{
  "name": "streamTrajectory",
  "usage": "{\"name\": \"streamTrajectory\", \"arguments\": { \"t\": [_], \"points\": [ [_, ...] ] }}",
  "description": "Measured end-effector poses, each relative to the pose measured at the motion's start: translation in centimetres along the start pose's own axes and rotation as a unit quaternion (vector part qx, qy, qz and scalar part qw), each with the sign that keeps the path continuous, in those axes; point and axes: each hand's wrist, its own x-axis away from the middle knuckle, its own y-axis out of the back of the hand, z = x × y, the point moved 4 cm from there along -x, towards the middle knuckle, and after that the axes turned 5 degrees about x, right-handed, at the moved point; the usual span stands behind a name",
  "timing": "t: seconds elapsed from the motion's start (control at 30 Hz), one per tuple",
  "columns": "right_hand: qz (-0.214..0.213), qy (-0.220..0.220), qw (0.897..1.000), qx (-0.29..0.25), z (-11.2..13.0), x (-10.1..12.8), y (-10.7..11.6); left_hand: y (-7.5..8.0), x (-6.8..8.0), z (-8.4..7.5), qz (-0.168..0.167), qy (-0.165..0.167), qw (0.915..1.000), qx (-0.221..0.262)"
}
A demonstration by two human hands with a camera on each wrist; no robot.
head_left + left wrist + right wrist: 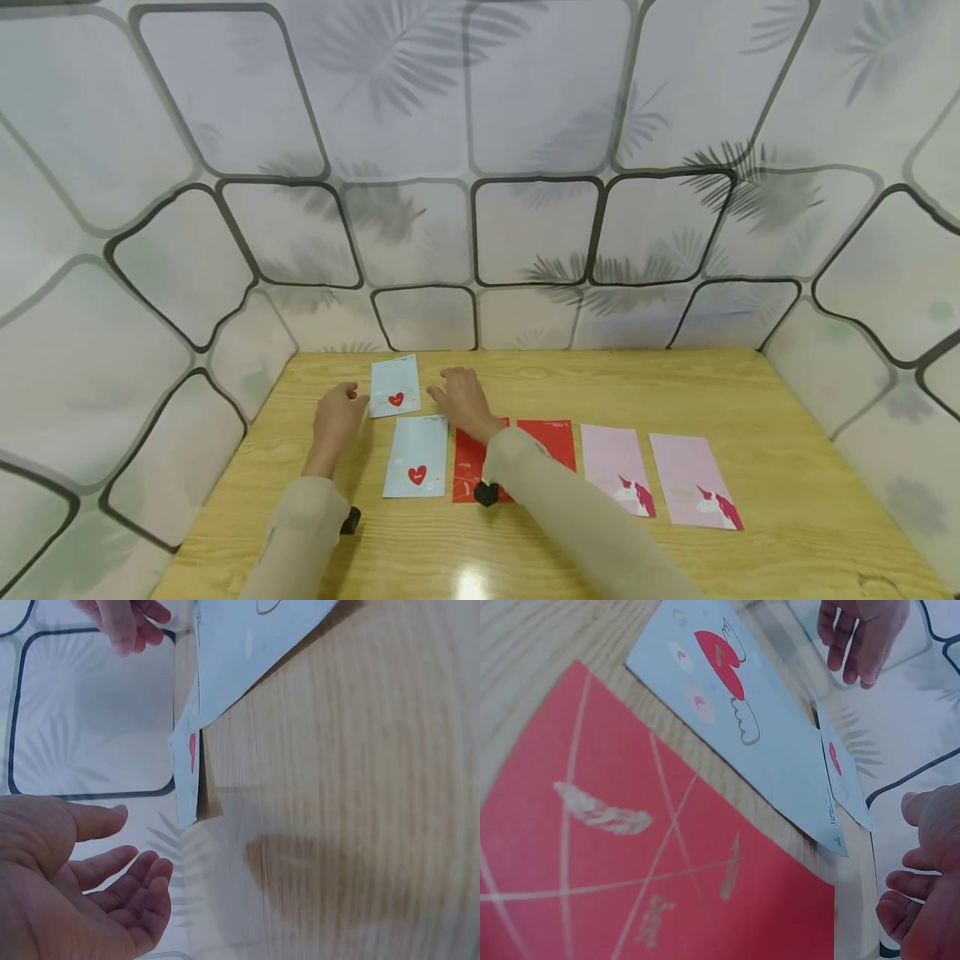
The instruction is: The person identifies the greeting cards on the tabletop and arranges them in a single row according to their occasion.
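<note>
A light blue card (394,387) with a red heart lies at the back left of the table. To its left is my left hand (339,421), fingers loosely bent and holding nothing. My right hand (465,398) is on the card's other side, also holding nothing; the right wrist view shows a gap between that hand (930,870) and the far card (842,772). Nearer to me lies a second light blue heart card (416,458). A red card (468,458) lies beside it, partly hidden under my right forearm.
Another red card (547,442) is partly covered by my right sleeve. Further right lie two pink unicorn cards (611,462), (686,471) side by side. Patterned cloth walls (536,233) stand behind and at both sides of the wooden table (795,533).
</note>
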Motion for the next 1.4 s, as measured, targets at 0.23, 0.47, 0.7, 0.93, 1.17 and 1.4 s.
{"name": "streamTrajectory", "arguments": {
  "t": [0.23, 0.47, 0.7, 0.93, 1.17, 1.4],
  "points": [
    [0.024, -0.023, 0.999, 0.043, 0.5, -1.1, -1.0, -0.8, -1.7, 0.1, 0.023, 0.009, 0.9996, 0.015],
    [0.058, -0.024, 0.989, 0.136, 1.8, -1.5, -3.1, -1.6, -2.5, 0.4, 0.024, 0.029, 0.9993, 0.003],
    [0.068, 0.002, 0.983, 0.169, 3.0, -1.8, -4.3, -2.1, -3.1, -0.3, 0.01, -0.003, 0.9994, -0.034],
    [0.075, 0.01, 0.987, 0.14, 3.8, -2.1, -4.2, -2.1, -3.7, -0.8, 0.004, 0.01, 0.9999, -0.006],
    [0.083, 0.027, 0.983, 0.162, 3.7, -2.2, -4.5, -2.1, -4.1, -0.1, 0.01, 0.052, 0.9976, 0.045],
    [0.108, 0.028, 0.976, 0.189, 3.6, -2.0, -4.4, -2.6, -4.3, 0.8, -0.013, 0.077, 0.9874, 0.138]
  ]
}}
